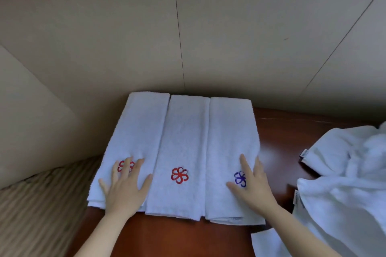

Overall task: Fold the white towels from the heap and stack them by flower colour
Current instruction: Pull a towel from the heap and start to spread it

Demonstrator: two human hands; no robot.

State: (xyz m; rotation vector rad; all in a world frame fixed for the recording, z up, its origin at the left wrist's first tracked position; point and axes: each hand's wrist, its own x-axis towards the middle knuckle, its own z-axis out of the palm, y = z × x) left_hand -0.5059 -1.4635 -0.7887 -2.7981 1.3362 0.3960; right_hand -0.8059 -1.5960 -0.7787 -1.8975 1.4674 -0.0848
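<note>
Nearest, the left hand [125,185] lies flat with fingers spread on the left folded towel [133,135], partly covering its red flower [126,166]. The right hand [251,185] presses flat on the right folded towel [229,131], beside its blue flower [239,178]. Between them lies the middle folded towel [183,135] with a red flower. To the right, the unfolded heap [344,173] rests on the reddish-brown table [279,131], which meets the beige wall [188,37].

We are losing part of the left red flower [126,166] under our left hand [125,189]; the heap [342,181] is running off the right edge, its labels blurring unreadably.
</note>
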